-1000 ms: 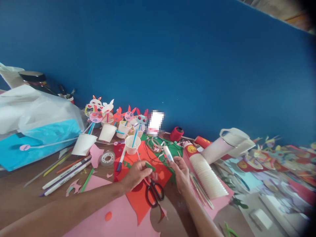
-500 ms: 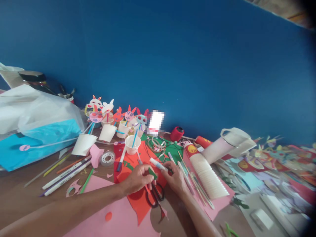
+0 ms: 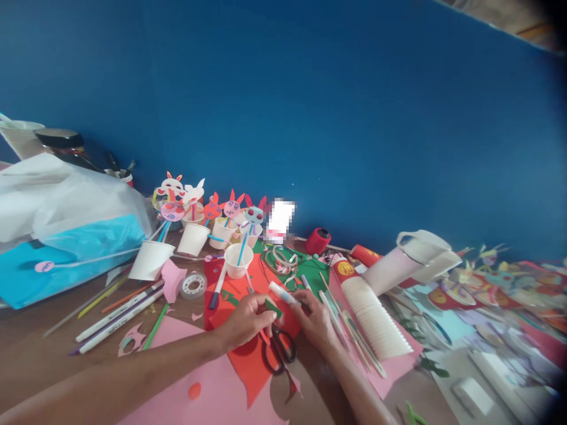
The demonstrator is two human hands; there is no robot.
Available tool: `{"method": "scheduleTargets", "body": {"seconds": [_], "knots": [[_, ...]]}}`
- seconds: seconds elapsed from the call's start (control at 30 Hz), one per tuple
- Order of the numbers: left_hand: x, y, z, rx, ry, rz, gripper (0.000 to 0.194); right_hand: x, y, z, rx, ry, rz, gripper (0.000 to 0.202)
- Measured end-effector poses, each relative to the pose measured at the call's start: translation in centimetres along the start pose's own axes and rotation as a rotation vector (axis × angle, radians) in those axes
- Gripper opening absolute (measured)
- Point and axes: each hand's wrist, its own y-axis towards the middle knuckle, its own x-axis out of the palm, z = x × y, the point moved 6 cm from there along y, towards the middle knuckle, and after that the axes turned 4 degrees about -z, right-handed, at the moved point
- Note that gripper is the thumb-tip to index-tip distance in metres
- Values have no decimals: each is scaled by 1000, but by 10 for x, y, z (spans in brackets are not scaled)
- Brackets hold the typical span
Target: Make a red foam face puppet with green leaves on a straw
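Observation:
My left hand point(image 3: 250, 319) pinches a small piece of green paper point(image 3: 273, 308) between thumb and fingers. Close beside it, my right hand point(image 3: 312, 316) grips a white pen-shaped tube with a bluish label point(image 3: 283, 293); its exact kind is unclear. The tube points up and left, apart from the green paper. Below both hands lie scissors with black handles point(image 3: 283, 351), their blades partly hidden by my left hand. Under them is a sheet of orange-red paper point(image 3: 245, 366). Just beyond stands a white paper cup point(image 3: 238, 268) with a blue stick in it.
Several cups with paper animal faces point(image 3: 233, 208) stand along the blue wall. At left are a tape roll point(image 3: 194, 285), markers point(image 3: 121, 324) and a plastic bag point(image 3: 88, 195). A stack of paper cups point(image 3: 372, 319) lies at right, near a white pitcher point(image 3: 398, 260).
The green paper has tilted slightly in my left fingers. Both hands stay in nearly the same place, and the tube is still in my right hand.

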Motion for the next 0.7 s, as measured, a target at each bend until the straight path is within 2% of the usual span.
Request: {"method": "scheduleTargets", "body": {"seconds": [0.13, 0.23, 0.33, 0.43, 0.6, 0.7], "knots": [[-3, 0, 3, 33, 48, 72, 14, 10, -4, -6, 105, 378, 20, 15], [1, -1, 2, 72, 11, 33, 15, 22, -10, -11, 127, 552, 31, 16], [5, -3, 0, 113, -42, 10, 15, 30, -13, -14, 135, 616, 2, 18], [3, -4, 3, 138, -54, 44, 16, 34, -13, -16, 136, 677, -99, 17], [0, -3, 10, 148, -100, 56, 18, 31, -10, -19, 108, 593, -250, 33], [-2, -3, 12, 151, -103, 69, 17, 33, -10, -17, 117, 563, -283, 31]]}}
